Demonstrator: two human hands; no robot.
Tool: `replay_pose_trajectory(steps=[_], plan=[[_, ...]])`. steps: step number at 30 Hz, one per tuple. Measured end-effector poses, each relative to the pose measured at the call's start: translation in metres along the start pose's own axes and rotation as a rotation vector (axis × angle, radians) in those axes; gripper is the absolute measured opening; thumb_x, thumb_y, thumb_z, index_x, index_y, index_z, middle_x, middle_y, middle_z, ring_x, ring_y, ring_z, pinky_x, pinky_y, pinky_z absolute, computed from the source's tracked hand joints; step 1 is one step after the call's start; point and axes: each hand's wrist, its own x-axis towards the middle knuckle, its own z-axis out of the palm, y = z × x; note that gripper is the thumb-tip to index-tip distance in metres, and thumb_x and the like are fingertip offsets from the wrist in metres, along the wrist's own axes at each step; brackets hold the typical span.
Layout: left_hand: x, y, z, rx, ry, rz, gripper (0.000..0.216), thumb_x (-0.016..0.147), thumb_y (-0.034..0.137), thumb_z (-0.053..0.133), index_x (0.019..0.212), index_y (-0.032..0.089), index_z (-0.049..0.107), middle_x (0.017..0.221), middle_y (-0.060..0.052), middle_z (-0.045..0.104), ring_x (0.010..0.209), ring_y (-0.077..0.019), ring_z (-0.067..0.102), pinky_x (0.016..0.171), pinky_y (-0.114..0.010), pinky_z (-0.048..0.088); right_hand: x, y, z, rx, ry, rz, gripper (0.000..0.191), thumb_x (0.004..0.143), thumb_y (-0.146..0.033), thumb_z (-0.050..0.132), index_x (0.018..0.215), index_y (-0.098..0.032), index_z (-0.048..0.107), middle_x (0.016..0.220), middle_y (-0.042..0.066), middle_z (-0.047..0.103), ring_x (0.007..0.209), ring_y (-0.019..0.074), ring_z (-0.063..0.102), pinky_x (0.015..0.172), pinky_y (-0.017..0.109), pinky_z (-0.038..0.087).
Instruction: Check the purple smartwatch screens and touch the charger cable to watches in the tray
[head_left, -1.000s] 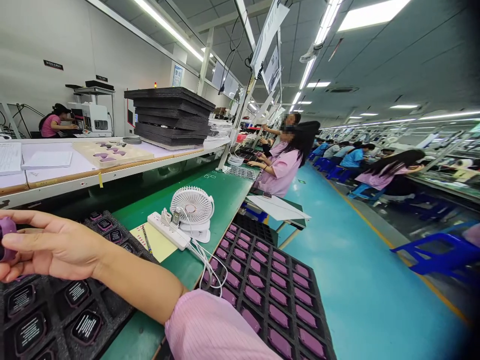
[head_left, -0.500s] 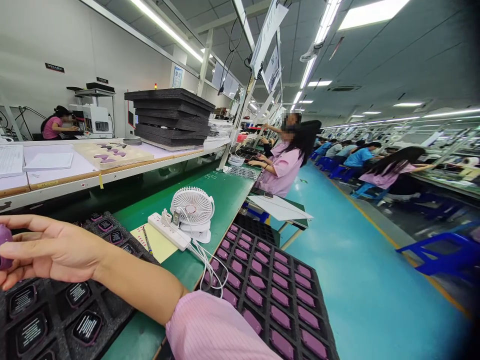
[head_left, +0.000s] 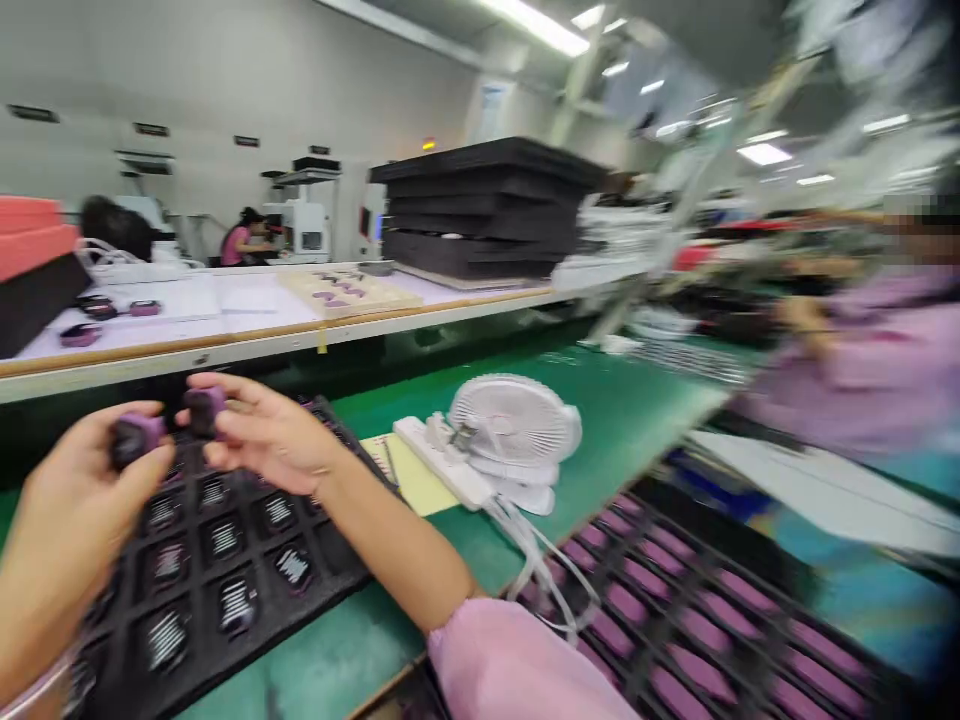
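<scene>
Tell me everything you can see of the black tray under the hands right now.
The black tray lies flat on the green bench, at its near left, below both hands. It looks like dark foam, divided into a grid of square pockets. Most visible pockets hold a dark piece with white printed lines, faces up. Neither the left hand nor the right hand visibly touches it; each holds a small purple piece above it. Motion blur hides finer detail.

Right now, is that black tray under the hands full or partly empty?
Nearly full: the black tray shows labelled pieces in most visible pockets, but the near right corner pocket looks empty. Motion blur hides the rest.
</scene>
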Motion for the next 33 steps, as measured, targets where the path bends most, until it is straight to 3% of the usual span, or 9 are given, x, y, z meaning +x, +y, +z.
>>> replay_pose_trajectory(steps=[1,3,6,8,11,13,18,33], plan=[[-0.003,0.001,-0.004,0.077,0.073,0.038,0.044,0.07,0.046,0.075,0.11,0.03,0.066,0.098,0.0,0.067,0.09,-0.0214,0.067,0.071,-0.03,0.06,-0.003,0.002,0.004,-0.016,0.039,-0.015,0.04,0.089,-0.019,0.08,0.124,-0.028,0.063,0.111,0.001,0.068,0.073,0.0106,0.064,0.067,0.018,0.054],[-0.005,0.002,-0.004,0.17,0.102,0.081,0.043,0.072,0.04,0.068,0.111,0.023,0.065,0.1,-0.003,0.067,0.087,-0.0189,0.065,0.077,-0.031,0.057,-0.005,0.003,0.009,-0.067,0.151,-0.018,0.036,0.093,-0.012,0.064,0.125,-0.026,0.059,0.112,0.003,0.066,0.071,0.0109,0.061,0.069,0.021,0.053],[-0.004,0.001,0.003,0.167,0.117,0.124,0.044,0.074,0.036,0.064,0.113,0.016,0.062,0.096,-0.004,0.066,0.078,-0.014,0.061,0.07,-0.026,0.05,-0.003,0.003,0.012,-0.231,0.292,0.063,0.034,0.1,-0.013,0.049,0.131,-0.026,0.053,0.113,0.006,0.064,0.07,0.012,0.058,0.068,0.024,0.052],[-0.005,0.002,0.005,0.151,0.138,0.15,0.043,0.074,0.034,0.062,0.112,0.015,0.061,0.093,-0.003,0.064,0.075,-0.0119,0.058,0.067,-0.023,0.047,-0.003,0.005,0.013,-0.224,0.266,0.051,0.032,0.099,-0.022,0.06,0.13,-0.026,0.054,0.113,0.006,0.064,0.069,0.0123,0.057,0.067,0.024,0.051],[-0.008,0.003,0.005,0.111,0.156,0.155,0.041,0.074,0.031,0.061,0.112,0.015,0.06,0.09,-0.002,0.062,0.069,-0.0099,0.053,0.062,-0.021,0.044,-0.005,0.007,0.011,-0.093,0.166,0.002,0.045,0.086,-0.032,0.085,0.124,-0.026,0.06,0.111,0.006,0.066,0.067,0.0111,0.056,0.068,0.023,0.051],[-0.01,0.004,0.005,0.093,0.158,0.146,0.041,0.074,0.03,0.061,0.112,0.015,0.06,0.089,-0.001,0.061,0.066,-0.0092,0.051,0.059,-0.021,0.042,-0.006,0.009,0.011,-0.04,0.134,-0.012,0.048,0.082,-0.033,0.091,0.12,-0.026,0.064,0.109,0.005,0.068,0.068,0.0103,0.057,0.067,0.021,0.05],[-0.009,0.005,0.003,0.076,0.169,0.146,0.04,0.073,0.029,0.061,0.111,0.016,0.06,0.086,0.0,0.06,0.064,-0.009,0.049,0.057,-0.021,0.039,-0.005,0.01,0.011,-0.009,0.096,-0.042,0.04,0.085,-0.03,0.091,0.118,-0.027,0.068,0.107,0.004,0.069,0.07,0.0093,0.059,0.068,0.018,0.05],[-0.013,0.007,0.002,0.086,0.181,0.179,0.038,0.073,0.027,0.061,0.109,0.016,0.06,0.085,0.0,0.059,0.061,-0.0081,0.047,0.055,-0.02,0.037,-0.007,0.011,0.014,-0.051,0.049,-0.046,0.04,0.087,-0.032,0.09,0.12,-0.03,0.068,0.109,0.004,0.069,0.069,0.0098,0.058,0.067,0.02,0.049]])
